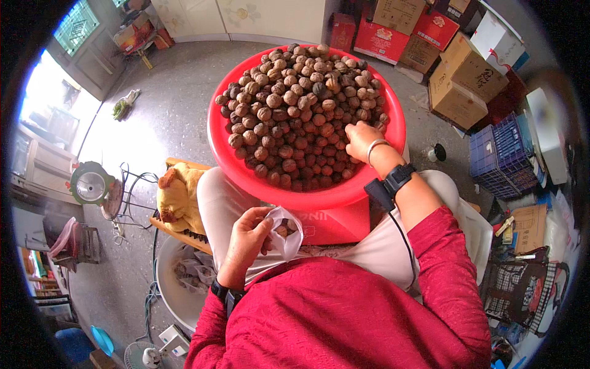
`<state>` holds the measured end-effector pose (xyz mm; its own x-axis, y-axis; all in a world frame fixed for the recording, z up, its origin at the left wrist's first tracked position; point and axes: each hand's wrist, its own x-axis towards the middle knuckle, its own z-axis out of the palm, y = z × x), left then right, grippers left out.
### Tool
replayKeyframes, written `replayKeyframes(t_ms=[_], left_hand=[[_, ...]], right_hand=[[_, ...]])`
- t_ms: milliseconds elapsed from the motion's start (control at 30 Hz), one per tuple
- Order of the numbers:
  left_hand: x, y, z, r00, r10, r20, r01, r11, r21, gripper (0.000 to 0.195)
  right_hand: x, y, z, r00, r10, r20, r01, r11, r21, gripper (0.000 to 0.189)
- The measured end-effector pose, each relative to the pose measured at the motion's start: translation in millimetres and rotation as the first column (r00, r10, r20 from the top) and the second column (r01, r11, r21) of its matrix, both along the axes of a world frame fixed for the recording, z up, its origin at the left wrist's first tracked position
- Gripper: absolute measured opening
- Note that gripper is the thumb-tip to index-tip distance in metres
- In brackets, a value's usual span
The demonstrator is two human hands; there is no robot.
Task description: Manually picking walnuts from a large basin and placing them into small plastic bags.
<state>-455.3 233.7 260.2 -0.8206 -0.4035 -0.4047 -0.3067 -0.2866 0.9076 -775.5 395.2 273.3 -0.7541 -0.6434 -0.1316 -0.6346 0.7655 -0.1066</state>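
A red plastic basin heaped with walnuts stands before me on a red base between my knees. My left hand pinches the rim of a small white bag near my lap; walnuts show in its mouth. My right hand is at the right side of the heap, inside the basin, its fingers bent down by the walnuts. Whether those fingers grip a walnut is hidden from this angle. A bracelet and a black wrist strap are on the right arm.
At my left stand a large pale tub with filled white bags and a wooden seat bearing a yellow cushion. Cardboard boxes and a blue plastic crate are stacked at the right. A cable runs along the floor at left.
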Motion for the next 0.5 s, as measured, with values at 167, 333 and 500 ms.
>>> replayKeyframes(t_ms=[167,333,500], left_hand=[[-1,1,2,1.0,-0.001,-0.002,0.001,1.0,-0.016,0.026],[0,3,4,1.0,0.007,-0.009,-0.007,0.998,0.067,0.028],[1,6,8,1.0,0.013,-0.002,-0.012,0.987,0.158,0.033]], right_hand=[[-4,0,-23,0.986,0.086,-0.146,-0.063,0.985,0.159,0.021],[1,-2,-30,0.981,0.091,-0.174,-0.051,0.973,0.223,0.021],[2,0,-28,0.979,0.124,-0.161,-0.08,0.964,0.254,0.019]])
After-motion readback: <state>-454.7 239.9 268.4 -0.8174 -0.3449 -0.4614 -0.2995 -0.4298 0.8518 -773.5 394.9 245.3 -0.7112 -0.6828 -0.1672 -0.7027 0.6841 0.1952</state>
